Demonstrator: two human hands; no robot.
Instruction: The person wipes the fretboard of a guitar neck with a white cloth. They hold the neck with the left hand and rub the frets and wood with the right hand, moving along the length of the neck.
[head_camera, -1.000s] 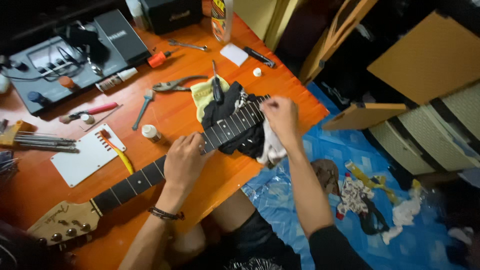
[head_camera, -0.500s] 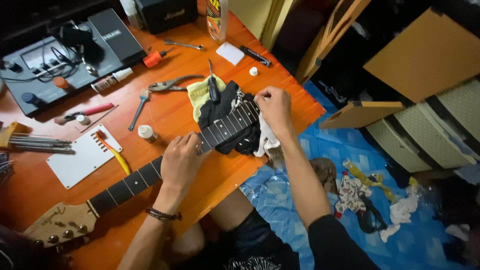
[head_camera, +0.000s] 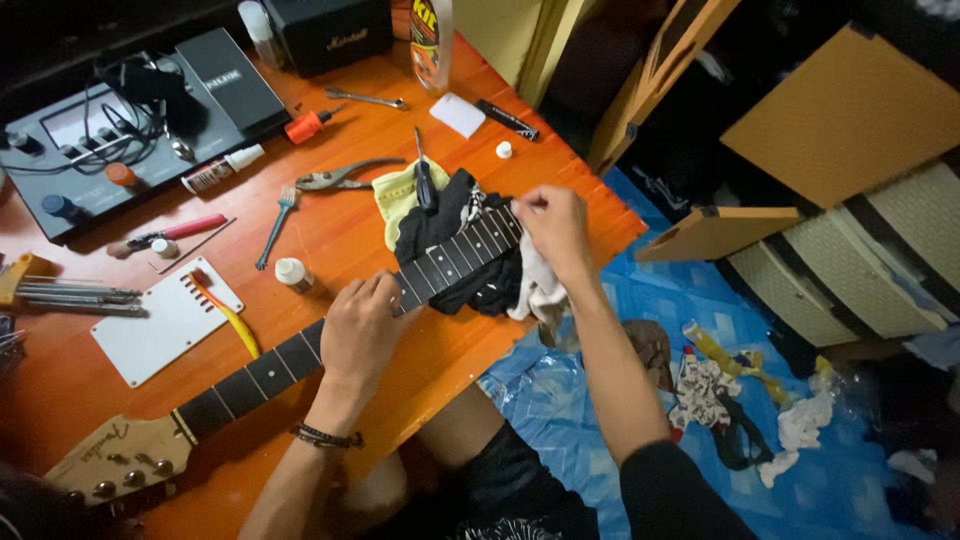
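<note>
Pressing down on the neck (head_camera: 300, 350), your L hand (head_camera: 360, 330) lies flat across the dark fretboard, fingers (head_camera: 385, 290) together & curled over the far edge — no pinch, just a clamp on wood. Your R hand (head_camera: 555, 230) sits at the neck's body end, fingertips (head_camera: 522, 207) bunched, pinching a white rag (head_camera: 535, 285) that hangs below the palm. Can't tell if thumb meets the frets. Under that end of the neck: a black cloth (head_camera: 450, 215) w/ a yellow cloth (head_camera: 400, 195) just beyond it, screwdriver (head_camera: 424, 180) lying on both. Headstock (head_camera: 115, 455) is well away from your L wrist, toward the near-left table (head_camera: 330, 245) corner. Past your L fingertips — small white bottle (head_camera: 292, 273), fork (head_camera: 275, 225), pliers (head_camera: 345, 177). Further left, a white plate (head_camera: 160, 320) w/ a yellow toothbrush (head_camera: 228, 315) at its edge.
</note>
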